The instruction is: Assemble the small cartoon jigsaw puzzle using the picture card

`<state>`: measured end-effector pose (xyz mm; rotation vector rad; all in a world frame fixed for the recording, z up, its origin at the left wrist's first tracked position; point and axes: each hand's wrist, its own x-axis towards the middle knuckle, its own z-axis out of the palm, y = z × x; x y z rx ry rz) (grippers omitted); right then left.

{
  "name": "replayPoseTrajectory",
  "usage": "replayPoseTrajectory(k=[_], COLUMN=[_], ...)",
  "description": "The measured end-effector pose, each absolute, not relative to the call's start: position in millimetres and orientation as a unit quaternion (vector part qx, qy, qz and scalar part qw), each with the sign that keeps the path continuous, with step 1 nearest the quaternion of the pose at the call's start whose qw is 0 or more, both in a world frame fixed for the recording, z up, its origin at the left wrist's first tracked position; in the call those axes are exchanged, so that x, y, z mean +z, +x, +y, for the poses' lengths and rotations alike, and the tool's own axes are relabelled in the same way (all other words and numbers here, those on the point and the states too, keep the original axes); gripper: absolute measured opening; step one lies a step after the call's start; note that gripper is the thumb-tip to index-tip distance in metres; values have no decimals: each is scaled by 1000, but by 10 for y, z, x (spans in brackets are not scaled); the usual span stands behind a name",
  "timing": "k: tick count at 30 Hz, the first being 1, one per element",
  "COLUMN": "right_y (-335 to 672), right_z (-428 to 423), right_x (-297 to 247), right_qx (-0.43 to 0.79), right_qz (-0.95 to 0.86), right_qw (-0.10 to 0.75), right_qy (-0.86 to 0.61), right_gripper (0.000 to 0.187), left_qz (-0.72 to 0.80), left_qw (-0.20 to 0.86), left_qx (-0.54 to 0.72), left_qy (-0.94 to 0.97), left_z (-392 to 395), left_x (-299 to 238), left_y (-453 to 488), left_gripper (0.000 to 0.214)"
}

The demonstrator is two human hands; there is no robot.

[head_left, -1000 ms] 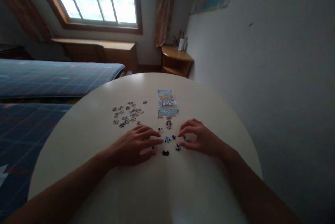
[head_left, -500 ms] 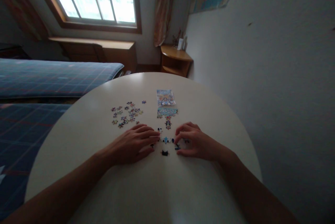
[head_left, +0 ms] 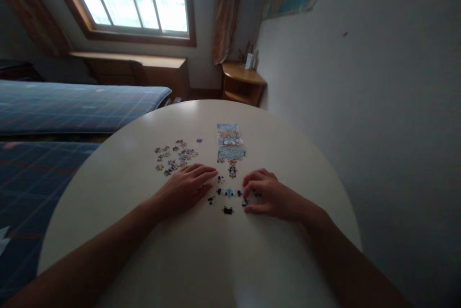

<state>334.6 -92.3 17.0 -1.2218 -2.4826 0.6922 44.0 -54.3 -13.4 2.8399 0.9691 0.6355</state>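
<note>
On a round white table (head_left: pixel 201 260) lie small jigsaw pieces. My left hand (head_left: pixel 185 188) rests flat with fingers stretched out, just left of a short row of joined pieces (head_left: pixel 228 193). My right hand (head_left: pixel 268 195) is curled, its fingertips pressing on the right end of that row. A dark loose piece (head_left: pixel 227 210) lies just below the row. Another small joined cluster (head_left: pixel 232 170) sits above it.
A scatter of several loose pieces (head_left: pixel 175 156) lies at the left back. A printed picture card (head_left: pixel 228 134) and a joined strip (head_left: pixel 231 154) lie beyond the hands. A blue checked bed (head_left: pixel 72 106) is left, a wooden corner shelf (head_left: pixel 243 82) behind, the wall right.
My left hand has drawn back to the left and up, off the row of pieces. My right hand has slid left and curled onto the row's right end.
</note>
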Motion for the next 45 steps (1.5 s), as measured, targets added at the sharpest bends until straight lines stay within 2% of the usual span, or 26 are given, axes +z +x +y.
replayPoseTrajectory(k=[5, 10, 15, 29, 40, 45], right_y=[3354, 3359, 3372, 3367, 3160, 3038], right_z=[-926, -917, -908, -924, -1018, -1025], right_x=[181, 169, 153, 178, 156, 71], right_qx=[242, 239, 242, 244, 214, 194], right_qz=[-861, -863, -864, -865, -879, -890], right_qw=[143, 143, 143, 142, 200, 191], right_qy=[-423, -421, -417, -415, -376, -366], right_gripper=[19, 20, 20, 18, 19, 22], left_qz=[337, 380, 335, 326, 348, 337], left_qw=[53, 85, 149, 220, 185, 152], left_qx=[209, 246, 214, 187, 209, 209], left_qy=[916, 888, 906, 900, 895, 905], left_z=[-494, -429, -456, -482, -497, -486], left_x=[-138, -65, -10, -26, -40, -37], left_y=[409, 206, 136, 188, 210, 203], left_gripper=[33, 21, 16, 10, 8, 11])
